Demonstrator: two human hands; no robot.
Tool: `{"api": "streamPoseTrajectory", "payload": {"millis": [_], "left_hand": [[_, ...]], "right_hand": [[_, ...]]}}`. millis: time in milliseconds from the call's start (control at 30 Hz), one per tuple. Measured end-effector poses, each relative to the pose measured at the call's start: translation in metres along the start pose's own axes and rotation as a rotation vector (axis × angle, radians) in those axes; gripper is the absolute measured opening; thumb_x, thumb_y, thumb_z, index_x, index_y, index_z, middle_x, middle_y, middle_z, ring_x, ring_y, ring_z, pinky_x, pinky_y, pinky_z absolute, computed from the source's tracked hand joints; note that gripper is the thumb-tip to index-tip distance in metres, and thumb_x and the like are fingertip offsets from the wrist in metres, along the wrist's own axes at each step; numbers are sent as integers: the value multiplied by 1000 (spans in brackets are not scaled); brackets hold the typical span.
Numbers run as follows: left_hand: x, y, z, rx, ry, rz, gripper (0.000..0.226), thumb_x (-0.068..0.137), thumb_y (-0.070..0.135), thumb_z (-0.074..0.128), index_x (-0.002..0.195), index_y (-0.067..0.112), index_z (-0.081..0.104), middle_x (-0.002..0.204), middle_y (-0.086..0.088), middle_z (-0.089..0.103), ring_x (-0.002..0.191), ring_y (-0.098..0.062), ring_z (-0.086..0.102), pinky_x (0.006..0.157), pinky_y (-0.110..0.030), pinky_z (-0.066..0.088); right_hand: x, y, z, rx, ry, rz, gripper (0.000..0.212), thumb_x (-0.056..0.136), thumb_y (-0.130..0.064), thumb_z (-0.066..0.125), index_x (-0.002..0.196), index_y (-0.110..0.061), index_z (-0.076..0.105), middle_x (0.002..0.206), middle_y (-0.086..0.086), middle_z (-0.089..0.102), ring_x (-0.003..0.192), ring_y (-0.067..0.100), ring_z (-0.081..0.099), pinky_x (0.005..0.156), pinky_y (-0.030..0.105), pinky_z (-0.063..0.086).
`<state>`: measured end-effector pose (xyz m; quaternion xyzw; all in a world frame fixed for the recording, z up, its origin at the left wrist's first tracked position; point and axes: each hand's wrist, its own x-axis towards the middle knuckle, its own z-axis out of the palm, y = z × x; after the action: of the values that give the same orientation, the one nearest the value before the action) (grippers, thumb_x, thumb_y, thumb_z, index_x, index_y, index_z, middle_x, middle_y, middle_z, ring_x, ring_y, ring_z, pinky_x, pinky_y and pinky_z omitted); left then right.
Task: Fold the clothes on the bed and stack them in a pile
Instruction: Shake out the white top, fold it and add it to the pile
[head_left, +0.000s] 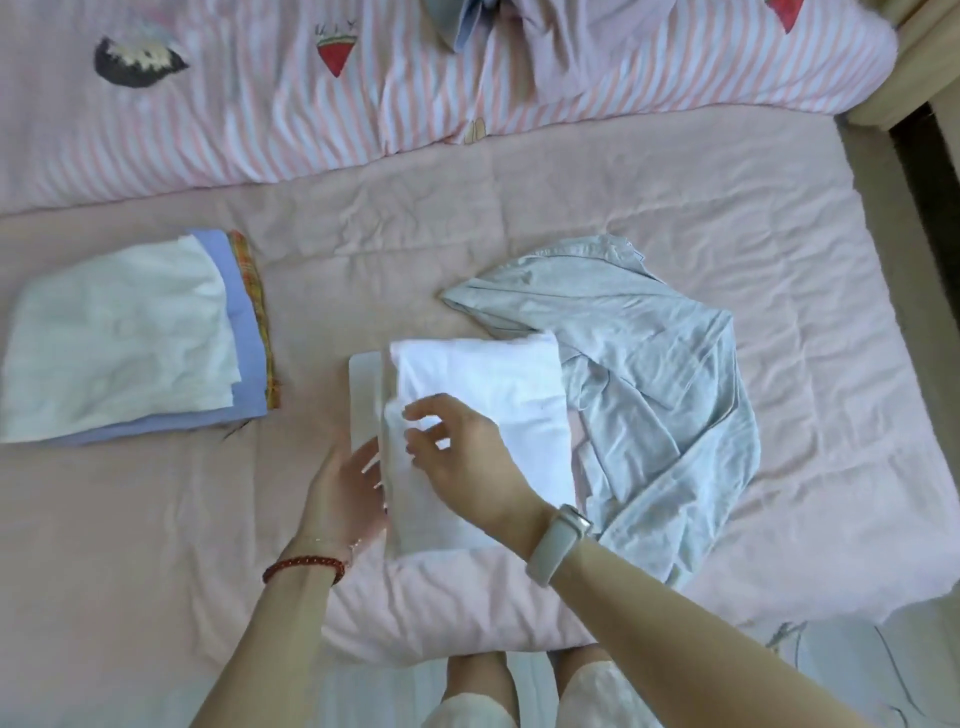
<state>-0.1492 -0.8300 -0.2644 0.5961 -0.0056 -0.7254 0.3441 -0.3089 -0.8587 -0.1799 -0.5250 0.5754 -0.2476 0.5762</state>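
The bed (519, 208) in front of me is covered in a wrinkled pink sheet, with a pink-and-white striped quilt (311, 104) bunched along its far side. In the middle lies the folded white garment (493, 379), partly overlapping a crumpled pale grey shirt (649, 353) that spreads out to its right. My right hand (462, 457) hovers over the near left part of the white garment, fingers loosely spread and relaxed, gripping nothing; a pale watch (561, 540) sits on that wrist. My left hand (348, 493) lies at the garment's left edge, palm turned up and fingers straight, their tips slipped against or under the fabric; I cannot tell which. A red bead bracelet (306, 566) circles that wrist. Well apart on the left rests the pile (119, 332) of folded clothes: a white piece on top, a blue one beneath, a plaid edge showing at the right.
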Motion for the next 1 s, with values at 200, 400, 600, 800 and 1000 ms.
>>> {"api": "streamPoseTrajectory", "payload": {"millis": [200, 400, 600, 800, 1000], "left_hand": [[24, 6, -25, 366, 117, -63, 32, 92, 48, 47, 86, 18, 56, 64, 9, 61, 60, -6, 58, 56, -19, 45], [52, -9, 11, 813, 366, 327, 34, 91, 32, 56, 106, 2, 55, 102, -9, 58, 99, -24, 55, 79, -26, 36], [40, -5, 19, 661, 494, 729, 19, 98, 14, 41, 89, -2, 47, 71, -3, 49, 68, -21, 42, 62, -28, 29], [70, -3, -25, 994, 568, 315, 26, 98, 21, 37, 99, -1, 51, 103, -22, 57, 95, -37, 51, 70, -37, 36], [63, -5, -17, 995, 652, 517, 47, 89, 27, 56, 129, 5, 46, 131, -19, 48, 122, -36, 41, 96, -44, 35]], "right_hand": [[0, 39, 22, -309, 98, 12, 27, 90, -4, 49, 114, -4, 61, 116, 11, 60, 103, 27, 57, 90, 34, 44], [-16, 96, -8, -745, 231, 220, 49, 93, -13, 45, 141, -16, 38, 149, 11, 29, 139, 31, 21, 112, 42, 19], [-13, 105, 3, -872, 133, 208, 51, 97, -28, 36, 146, -33, 21, 157, 6, 7, 143, 31, 1, 113, 49, 12], [2, 114, 24, -962, 0, 291, 50, 98, -33, 27, 145, -41, 12, 157, -1, -9, 142, 28, -11, 108, 50, 16], [2, 127, 17, -1040, 26, 268, 55, 97, -40, 20, 147, -39, -3, 155, 1, -18, 141, 23, -21, 108, 64, -2]]}}
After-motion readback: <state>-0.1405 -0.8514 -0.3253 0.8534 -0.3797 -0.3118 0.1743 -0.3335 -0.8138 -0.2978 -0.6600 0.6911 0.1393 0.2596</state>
